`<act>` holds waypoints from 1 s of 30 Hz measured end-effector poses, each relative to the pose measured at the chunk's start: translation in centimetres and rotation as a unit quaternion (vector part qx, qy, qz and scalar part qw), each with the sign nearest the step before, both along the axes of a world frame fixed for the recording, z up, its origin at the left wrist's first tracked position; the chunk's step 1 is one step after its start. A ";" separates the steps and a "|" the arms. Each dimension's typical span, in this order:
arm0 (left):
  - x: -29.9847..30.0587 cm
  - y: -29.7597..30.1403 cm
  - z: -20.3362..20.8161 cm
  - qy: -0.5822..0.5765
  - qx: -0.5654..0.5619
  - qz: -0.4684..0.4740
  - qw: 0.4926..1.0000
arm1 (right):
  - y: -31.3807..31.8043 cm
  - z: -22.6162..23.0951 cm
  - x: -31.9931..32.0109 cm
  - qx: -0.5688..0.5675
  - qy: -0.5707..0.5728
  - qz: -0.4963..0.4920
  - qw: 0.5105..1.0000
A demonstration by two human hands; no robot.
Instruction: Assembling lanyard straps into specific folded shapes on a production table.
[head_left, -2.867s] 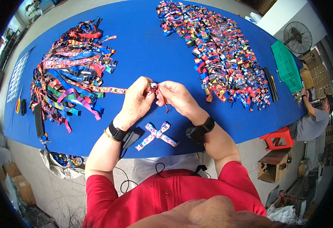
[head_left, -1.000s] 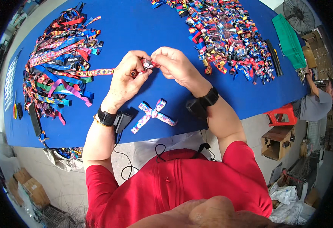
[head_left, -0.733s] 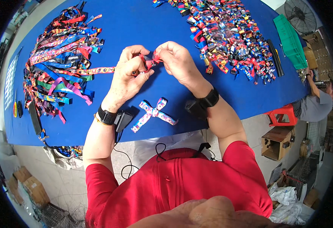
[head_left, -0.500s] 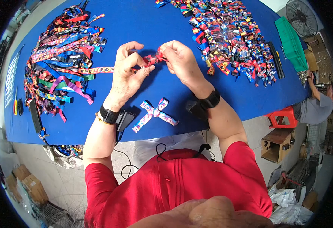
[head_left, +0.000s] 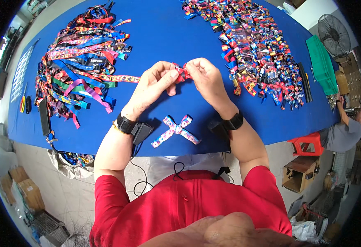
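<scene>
The left hand (head_left: 153,85) and the right hand (head_left: 209,82) meet above the table (head_left: 160,37), thumbs and forefingers pinched on a small red patterned ribbon (head_left: 181,75) between them; the fingers hide part of it. Each wrist wears a black strap with a dark block attached.

Between the forearms, nearer the table's front edge, lies a pink, white and blue bow (head_left: 175,129), apart from both hands. From the left, a printed strip (head_left: 121,78) runs out of a heap of loose ribbons (head_left: 79,53) up to the left hand, which covers its end from view. Below that heap sit a long black bar (head_left: 44,117) and yellow-handled scissors (head_left: 23,104).

To the right, a broad bank of tied bows (head_left: 256,53) takes up that side of the table. Beyond it come dark strips (head_left: 305,82), a green crate (head_left: 322,64) and a black fan (head_left: 333,35). Past the table's right end are a red stool (head_left: 306,144) and a co-worker in grey (head_left: 344,135).
</scene>
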State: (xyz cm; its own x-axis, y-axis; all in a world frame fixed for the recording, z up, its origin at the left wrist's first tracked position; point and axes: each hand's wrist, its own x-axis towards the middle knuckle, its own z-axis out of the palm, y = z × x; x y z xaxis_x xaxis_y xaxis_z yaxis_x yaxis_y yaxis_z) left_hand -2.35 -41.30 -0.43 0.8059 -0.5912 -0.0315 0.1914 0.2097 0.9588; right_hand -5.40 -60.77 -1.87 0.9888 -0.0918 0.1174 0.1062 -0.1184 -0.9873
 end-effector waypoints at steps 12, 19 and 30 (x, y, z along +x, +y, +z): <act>0.3 0.0 -1.1 -0.117 -0.002 0.017 0.993 | -0.1 0.5 -0.1 0.050 -0.015 0.010 0.999; 0.2 0.1 -0.6 -0.090 -0.009 0.066 0.994 | 0.0 0.7 0.0 0.080 -0.008 0.014 0.997; 0.5 0.4 -1.0 -0.068 -0.023 0.076 0.994 | 0.1 0.2 0.1 0.071 -0.021 0.015 0.997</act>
